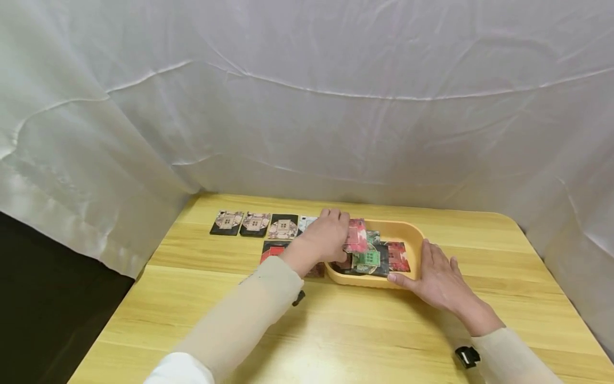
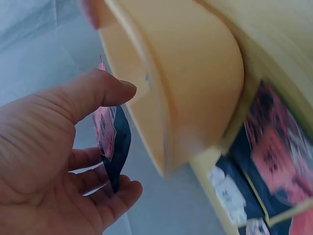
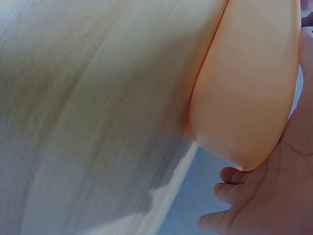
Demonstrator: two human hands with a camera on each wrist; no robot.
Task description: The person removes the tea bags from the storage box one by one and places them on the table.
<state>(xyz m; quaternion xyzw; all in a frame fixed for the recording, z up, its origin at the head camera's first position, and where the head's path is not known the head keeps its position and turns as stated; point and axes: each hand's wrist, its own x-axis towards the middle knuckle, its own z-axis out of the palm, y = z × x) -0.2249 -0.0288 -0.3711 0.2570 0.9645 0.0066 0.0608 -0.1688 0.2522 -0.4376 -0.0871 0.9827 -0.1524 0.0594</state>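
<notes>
My left hand point(image 1: 328, 234) is over the left end of a yellow plastic bin point(image 1: 414, 240). Between its thumb and fingers it pinches a small flat sachet point(image 2: 108, 132), pink on its face and dark at its edge. From the head, a pink-and-red sachet point(image 1: 356, 236) shows beside those fingers. Inside the bin lie a black sachet with a green label point(image 1: 371, 258) and a red one point(image 1: 398, 257), partly overlapping. My right hand point(image 1: 441, 274) rests against the bin's right end, fingers straight along the outside and thumb at the near rim.
Left of the bin, a back row holds several sachets, including a black-and-beige one point(image 1: 227, 223) and a white one point(image 1: 305, 223) partly behind my left hand. A red-labelled sachet point(image 1: 273, 249) lies nearer me, partly hidden by my forearm. Grey cloth point(image 1: 307, 133) hangs behind the wooden table point(image 1: 345, 330).
</notes>
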